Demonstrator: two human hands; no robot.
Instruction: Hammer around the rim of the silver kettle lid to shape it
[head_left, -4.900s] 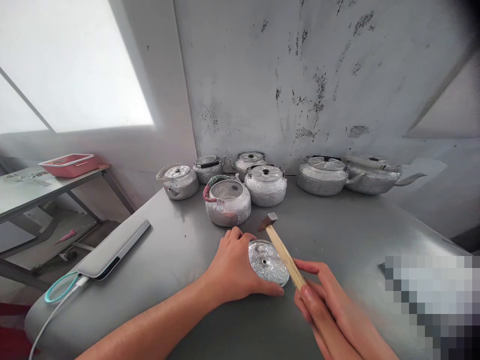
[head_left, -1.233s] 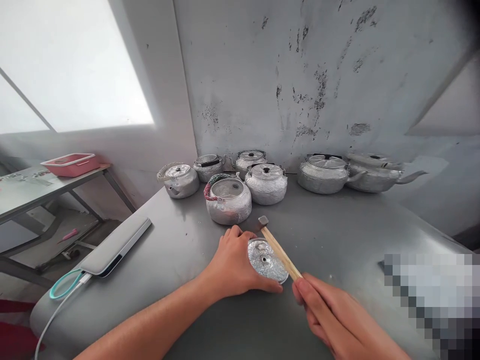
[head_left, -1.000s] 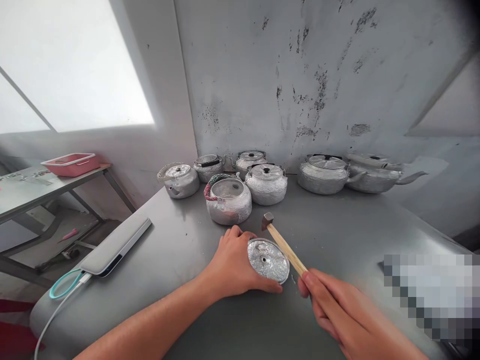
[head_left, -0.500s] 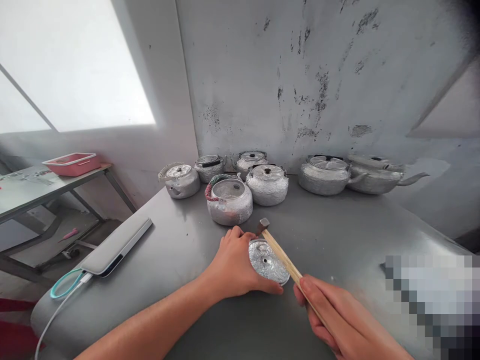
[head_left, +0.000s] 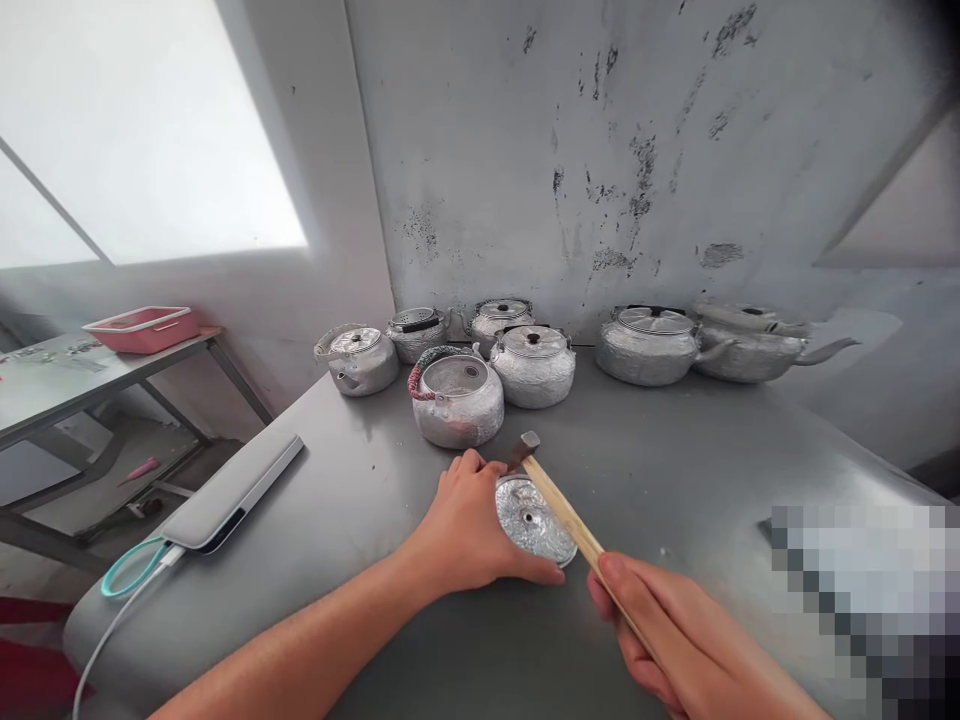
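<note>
My left hand (head_left: 472, 530) curls around the left side of a round silver kettle lid (head_left: 534, 525), thumb along its near edge. The lid has a dented shiny surface and a small hole at its middle. In my right hand (head_left: 660, 620) is the wooden handle of a hammer (head_left: 566, 515), fingers wrapped round it. The hammer's metal head is over the lid's far edge, close to my left fingertips; whether it touches the lid I cannot tell. Just beyond stands an open kettle (head_left: 459, 410) without a lid, its handle wrapped in red and green cord.
Several dented metal kettles line the back of the grey table (head_left: 360, 640), among them a lidded kettle (head_left: 534, 370) and a wide kettle (head_left: 649, 350). A power bank (head_left: 232, 495) with a cable lies at left. A pink basket (head_left: 146, 330) sits on another table. A blurred patch covers the right edge.
The hammer head has tilted slightly, staying over the lid's far edge. Both hands keep nearly the same place and hold. The view has shifted very slightly.
</note>
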